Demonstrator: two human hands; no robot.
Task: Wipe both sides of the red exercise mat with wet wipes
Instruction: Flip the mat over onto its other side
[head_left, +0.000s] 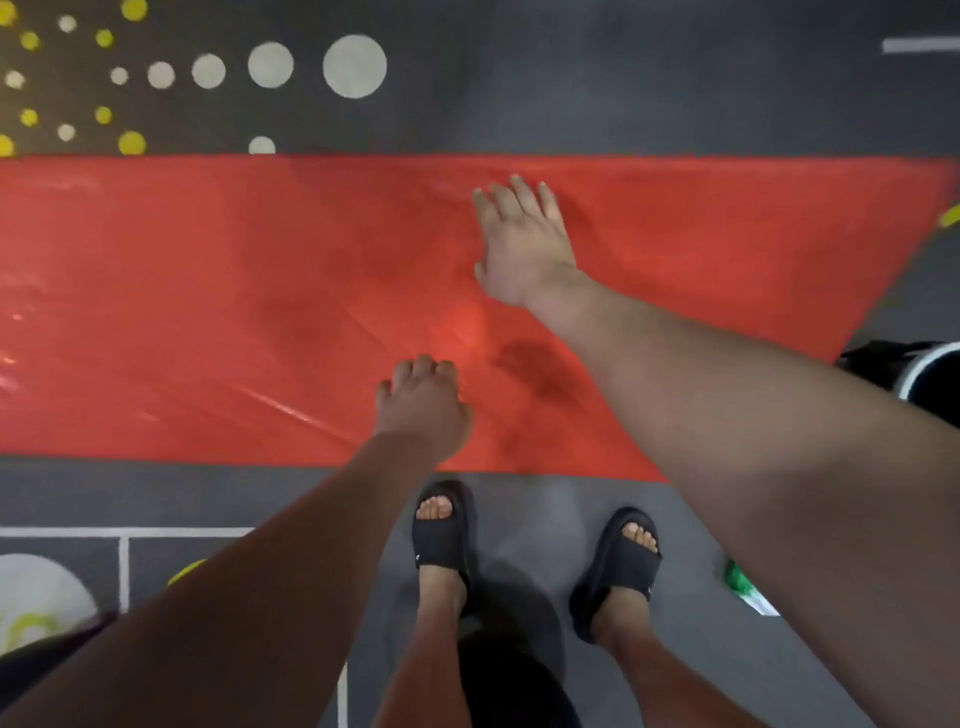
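A: Lying which way, that thin glossy red exercise mat?
B: Crosswise on the dark grey floor, long axis left to right, just ahead of the black sandals.
A: Hands?
B: Right hand is flat, fingers spread, near the far edge. Left hand sits by the near edge, fingers curled under; whether it holds a wipe, I cannot tell.

Both bare arms reach forward and down. The right hand lies farther out, palm down, its fingers straight and spread. The left hand sits nearer the body, palm down, fingers bent at the tips; whether they hold anything cannot be told.
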